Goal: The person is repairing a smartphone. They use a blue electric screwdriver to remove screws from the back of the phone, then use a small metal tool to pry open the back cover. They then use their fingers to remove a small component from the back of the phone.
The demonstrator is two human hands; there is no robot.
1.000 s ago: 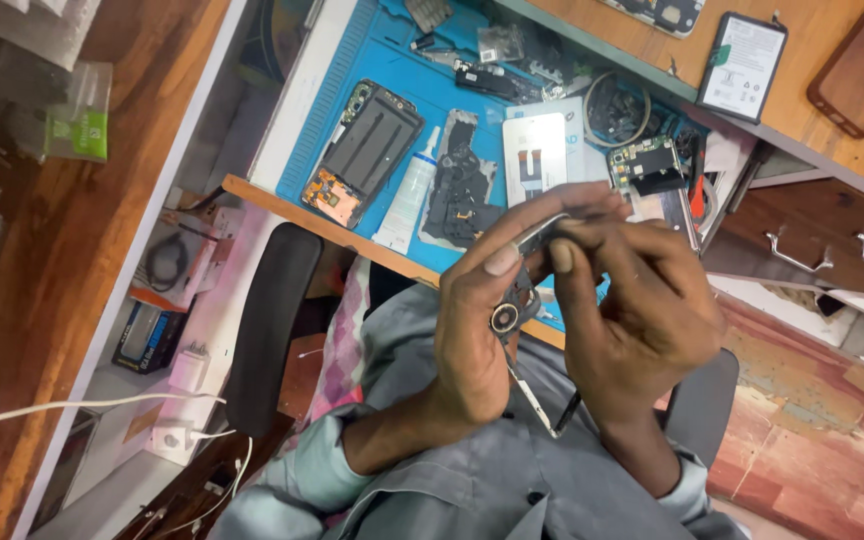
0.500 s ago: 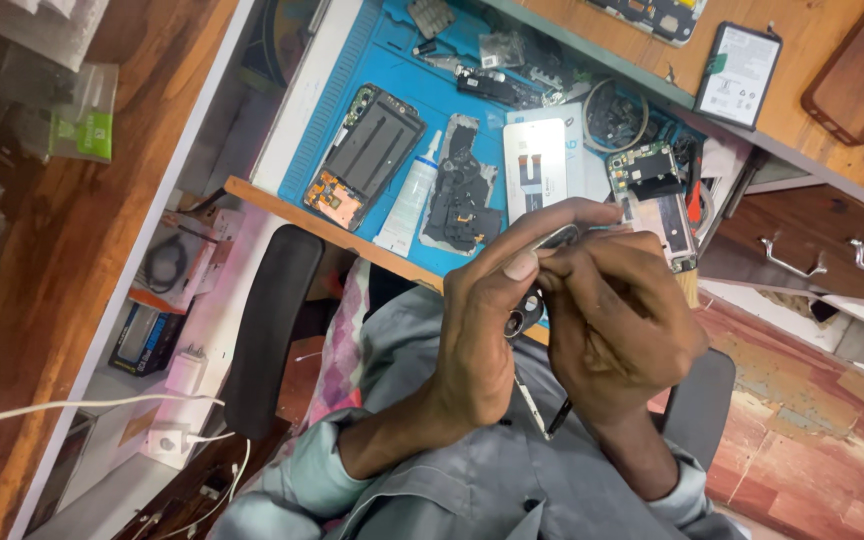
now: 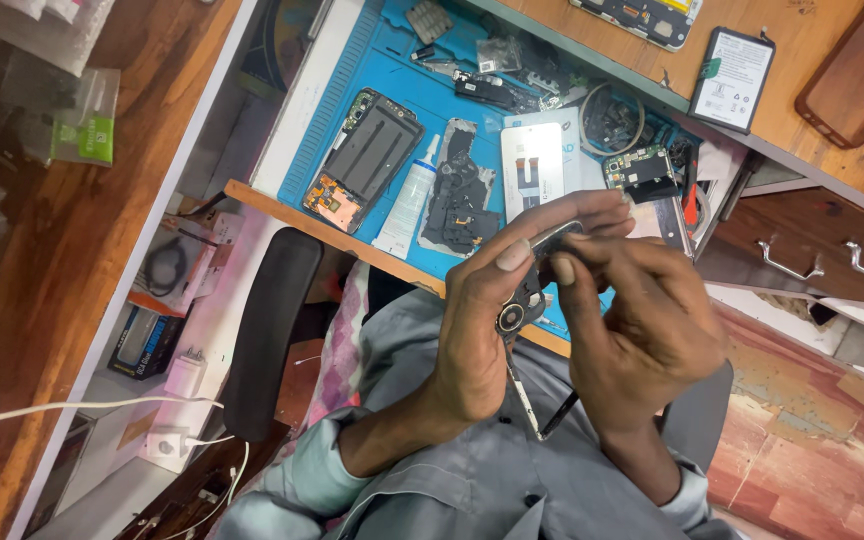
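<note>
Both hands, left hand [image 3: 477,335] and right hand [image 3: 642,325], close their grip on a phone frame [image 3: 524,310] above the lap; behind, the blue mat [image 3: 392,60] on the tabletop [image 3: 832,60] carries an opened phone [image 3: 364,160], a white tube [image 3: 407,200] and loose parts.

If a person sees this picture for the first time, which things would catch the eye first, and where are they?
Probably the two hands in the middle: the left hand and the right hand together grip a thin phone frame above the lap. Behind them, the bright blue work mat stands out, covered with an opened phone, a white tube and small circuit boards. A black chair armrest lies at the left of the sleeves.
</note>
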